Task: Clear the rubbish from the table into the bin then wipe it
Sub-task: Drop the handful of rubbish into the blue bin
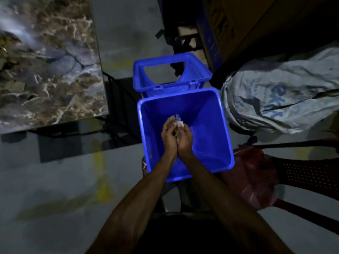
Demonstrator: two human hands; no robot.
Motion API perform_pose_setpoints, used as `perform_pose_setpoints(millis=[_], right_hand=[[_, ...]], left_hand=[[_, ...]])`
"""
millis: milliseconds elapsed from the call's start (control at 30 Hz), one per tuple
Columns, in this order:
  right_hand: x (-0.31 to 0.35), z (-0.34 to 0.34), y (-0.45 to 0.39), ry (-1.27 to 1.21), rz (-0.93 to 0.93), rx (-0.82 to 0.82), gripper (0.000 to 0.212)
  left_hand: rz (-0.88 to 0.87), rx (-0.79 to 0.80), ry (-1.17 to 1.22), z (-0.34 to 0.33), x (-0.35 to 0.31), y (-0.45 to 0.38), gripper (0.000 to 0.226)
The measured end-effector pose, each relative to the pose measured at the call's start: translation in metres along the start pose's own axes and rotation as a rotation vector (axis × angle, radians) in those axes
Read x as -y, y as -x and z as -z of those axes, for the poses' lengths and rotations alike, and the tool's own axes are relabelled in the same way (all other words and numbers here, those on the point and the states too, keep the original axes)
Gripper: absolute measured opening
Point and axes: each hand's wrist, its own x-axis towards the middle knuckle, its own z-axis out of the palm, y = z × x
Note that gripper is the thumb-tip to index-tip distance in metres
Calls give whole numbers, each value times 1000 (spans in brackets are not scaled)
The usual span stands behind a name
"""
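Observation:
A blue plastic bin (216, 114) stands on the floor in the middle, its hinged lid (196, 70) flipped open behind it. My left hand (169, 136) and my right hand (185, 140) are cupped together over the bin's opening, side against side. Between them they hold a small heap of rubbish (177, 123): brownish scraps and a white crumpled bit showing at the fingertips. The marble-patterned table (51, 70) fills the upper left, its corner near the bin.
A grey printed sack (280, 96) lies right of the bin. Next to it, low on the right, stands a dark red plastic chair (300, 173). A big cardboard box (238, 24) sits behind. Grey floor (64, 189) spreads left of me.

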Motion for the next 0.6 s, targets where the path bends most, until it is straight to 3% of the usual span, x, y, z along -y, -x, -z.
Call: perform_pose_setpoints(millis=[133,267,367,500,600], right_hand=[[-32,23,-51,37,-125,59,20],[-56,51,-92,18,-200,16,33],[-61,70,-108,61,-229,29,33],[-63,90,-120,7,-253,15,34],[-65,98,-122,9,-244,11,54]], left_hand=[[145,-172,55,-4,52,-29,31],[200,-232,147,-4,75,-50,27],[216,-245,66,2,82,-57,23],[229,-242,8,13,88,-65,36],[243,-235,-23,15,88,-63,38]])
